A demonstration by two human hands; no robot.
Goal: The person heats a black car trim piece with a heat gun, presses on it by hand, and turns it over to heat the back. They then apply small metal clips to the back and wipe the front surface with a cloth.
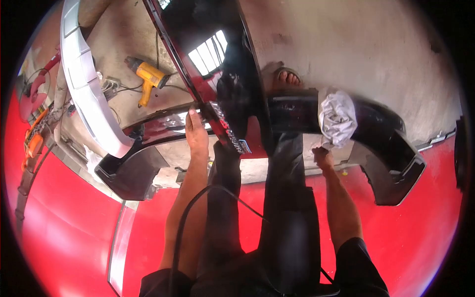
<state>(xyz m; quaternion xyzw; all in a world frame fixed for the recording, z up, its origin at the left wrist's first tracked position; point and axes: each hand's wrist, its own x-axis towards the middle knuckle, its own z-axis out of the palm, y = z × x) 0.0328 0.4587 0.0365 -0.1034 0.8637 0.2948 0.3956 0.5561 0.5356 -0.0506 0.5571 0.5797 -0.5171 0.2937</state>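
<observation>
My left hand point(198, 132) is at the left edge of a long, glossy dark panel point(232, 64) with a red side and lettering near its lower end. The thumb shows along the edge; the other fingers are mostly hidden, seemingly curled around it. The panel slopes up and away in front of my legs. In my right hand point(323, 157), closed fingers grip the lower end of a crumpled whitish cloth point(338, 118). This cloth hangs over a black curved bumper point(383, 116) that lies across the floor, its two ends bending toward me.
A yellow heat gun point(150, 79) with a cord lies on the concrete floor point(336, 39). To its left stands a white curved bumper point(86, 74). Orange and red tools point(34, 141) are at far left. A bare foot point(288, 77) shows beyond the black bumper. Red surface point(153, 222) surrounds my legs.
</observation>
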